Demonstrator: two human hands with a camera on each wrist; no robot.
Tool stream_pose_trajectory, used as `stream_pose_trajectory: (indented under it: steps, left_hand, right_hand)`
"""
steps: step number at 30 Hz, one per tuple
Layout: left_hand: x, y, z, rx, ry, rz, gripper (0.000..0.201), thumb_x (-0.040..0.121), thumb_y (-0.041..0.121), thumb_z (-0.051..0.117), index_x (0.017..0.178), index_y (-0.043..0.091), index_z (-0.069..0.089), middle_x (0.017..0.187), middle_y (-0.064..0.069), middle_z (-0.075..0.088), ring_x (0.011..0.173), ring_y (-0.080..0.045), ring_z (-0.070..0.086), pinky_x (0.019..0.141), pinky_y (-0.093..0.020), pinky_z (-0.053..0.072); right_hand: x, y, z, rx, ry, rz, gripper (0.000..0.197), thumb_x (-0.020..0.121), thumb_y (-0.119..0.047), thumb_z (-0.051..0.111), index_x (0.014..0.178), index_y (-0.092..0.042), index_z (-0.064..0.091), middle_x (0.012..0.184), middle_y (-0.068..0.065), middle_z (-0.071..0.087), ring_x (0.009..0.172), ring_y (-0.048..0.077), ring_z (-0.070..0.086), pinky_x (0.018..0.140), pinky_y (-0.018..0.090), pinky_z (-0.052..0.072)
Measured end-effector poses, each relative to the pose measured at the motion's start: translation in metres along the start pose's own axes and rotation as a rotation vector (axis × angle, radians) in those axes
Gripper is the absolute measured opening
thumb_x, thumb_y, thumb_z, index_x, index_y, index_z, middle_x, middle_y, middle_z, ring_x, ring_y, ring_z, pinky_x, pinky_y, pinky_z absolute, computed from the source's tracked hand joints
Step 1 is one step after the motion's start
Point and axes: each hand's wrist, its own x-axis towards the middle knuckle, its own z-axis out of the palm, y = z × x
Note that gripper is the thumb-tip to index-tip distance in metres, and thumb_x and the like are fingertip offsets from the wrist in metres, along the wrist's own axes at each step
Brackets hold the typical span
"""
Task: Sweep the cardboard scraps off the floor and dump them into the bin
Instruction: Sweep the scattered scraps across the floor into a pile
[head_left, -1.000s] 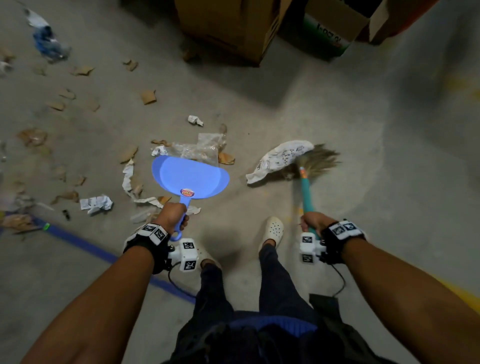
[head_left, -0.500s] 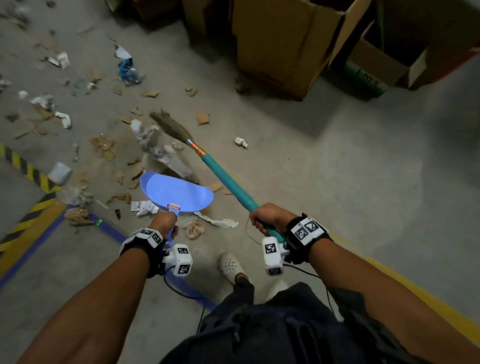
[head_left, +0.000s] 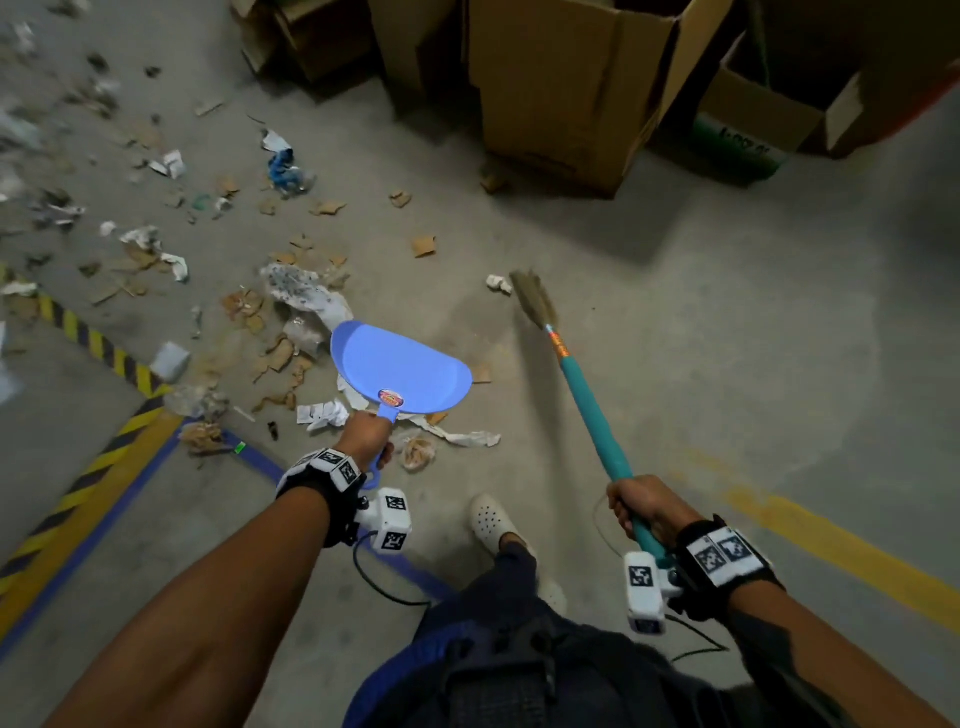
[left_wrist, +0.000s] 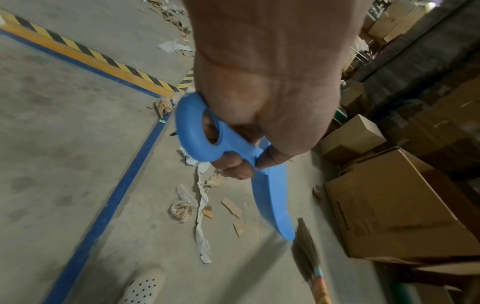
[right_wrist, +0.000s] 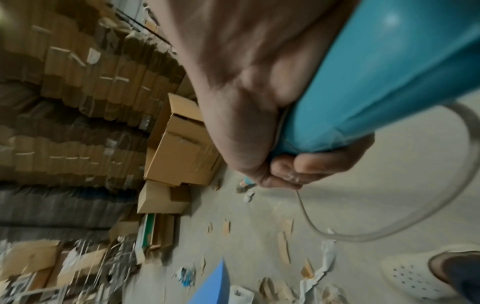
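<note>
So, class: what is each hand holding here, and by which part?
The left hand grips the blue dustpan by its looped handle. The right hand grips the broom near the upper end of its teal handle.

Smooth blue plastic dustpan, glossy teal broom handle, matt concrete floor, torn cardboard scraps

Grey concrete floor under me; cardboard scraps and crumpled paper strewn beyond my left hand; cardboard boxes farther ahead.
</note>
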Motion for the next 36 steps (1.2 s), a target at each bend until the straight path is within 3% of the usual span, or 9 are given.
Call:
stream_pose_trajectory:
  steps: [5,8,12,16,23,25,28,32,36]
  left_hand:
    - [-0.031,-0.032,0.016,0.014,-0.035,-0.037,0.039,0.101,0.025,0.044,0.067,0.012,0.029,0.051,-0.008,0.031,0.021,-0.011,0.028,0.035,-0.009,0.021]
    - [-0.045,-0.051,0.024,0.084,-0.069,-0.057,0.033,0.099,0.015,0.039,0.068,0.011,0.031,0.050,-0.010,0.035,0.021,-0.012,0.029,0.036,-0.010,0.020]
    - [-0.065,-0.073,0.029,0.159,-0.109,-0.062,0.024,0.095,0.008,0.038,0.071,0.008,0.035,0.061,-0.011,0.037,0.028,-0.015,0.031,0.040,-0.015,0.022]
    - [-0.071,-0.096,0.014,0.193,-0.137,-0.083,0.020,0.093,0.008,0.041,0.073,0.005,0.039,0.062,-0.013,0.041,0.046,-0.019,0.032,0.050,-0.025,0.022]
    - [-0.055,-0.147,-0.052,0.161,-0.119,-0.102,0.026,0.094,0.008,0.041,0.068,0.006,0.040,0.061,-0.015,0.043,0.047,-0.020,0.035,0.050,-0.026,0.023]
    - [-0.045,-0.162,-0.080,0.147,-0.120,-0.106,0.026,0.095,0.009,0.041,0.069,0.008,0.039,0.060,-0.012,0.040,0.040,-0.018,0.035,0.048,-0.024,0.023]
    - [-0.023,-0.191,-0.132,0.112,-0.135,-0.125,0.021,0.097,0.012,0.040,0.076,0.008,0.040,0.061,-0.010,0.037,0.033,-0.016,0.034,0.048,-0.024,0.022]
    - [0.014,-0.228,-0.215,0.104,-0.107,-0.166,0.029,0.097,0.010,0.040,0.069,0.008,0.038,0.061,-0.013,0.038,0.028,-0.014,0.033,0.048,-0.024,0.021]
    - [0.043,-0.258,-0.311,0.120,-0.080,-0.194,0.029,0.095,0.009,0.040,0.067,0.010,0.036,0.061,-0.012,0.039,0.036,-0.017,0.031,0.051,-0.024,0.020]
  right_hand:
    - [-0.010,0.089,-0.017,0.154,0.014,0.081,0.027,0.087,0.002,0.051,0.062,-0.006,0.044,0.040,0.005,0.036,0.026,0.013,0.031,0.032,0.015,0.026]
    - [-0.018,0.131,-0.019,0.241,0.023,0.115,0.028,0.088,0.002,0.051,0.062,-0.007,0.043,0.039,0.004,0.035,0.025,0.013,0.030,0.031,0.015,0.025]
    - [-0.032,0.182,-0.015,0.322,0.042,0.163,0.027,0.084,0.005,0.048,0.061,-0.007,0.044,0.038,0.002,0.036,0.026,0.011,0.029,0.032,0.014,0.026]
    - [-0.039,0.216,-0.009,0.260,0.127,0.134,0.028,0.080,0.006,0.047,0.054,-0.001,0.047,0.037,0.009,0.040,0.026,0.017,0.033,0.033,0.016,0.030]
    - [-0.044,0.229,0.035,0.213,0.175,0.217,0.029,0.088,0.002,0.043,0.059,-0.001,0.044,0.029,0.010,0.039,0.019,0.018,0.035,0.027,0.013,0.030]
    - [-0.047,0.225,0.072,0.177,0.156,0.248,0.030,0.088,0.001,0.043,0.058,-0.002,0.042,0.028,0.010,0.037,0.019,0.019,0.034,0.028,0.014,0.030]
    - [-0.046,0.207,0.155,0.062,0.102,0.262,0.026,0.078,-0.005,0.048,0.052,-0.001,0.045,0.031,0.011,0.041,0.026,0.022,0.041,0.037,0.023,0.037]
    - [-0.059,0.146,0.309,-0.049,-0.045,0.191,0.039,0.088,0.005,0.040,0.051,-0.004,0.045,0.027,0.005,0.043,0.027,0.017,0.043,0.031,0.016,0.033]
    - [-0.077,0.067,0.466,-0.087,-0.291,0.102,0.039,0.090,0.004,0.038,0.051,-0.004,0.041,0.027,0.002,0.040,0.022,0.011,0.038,0.030,0.015,0.032]
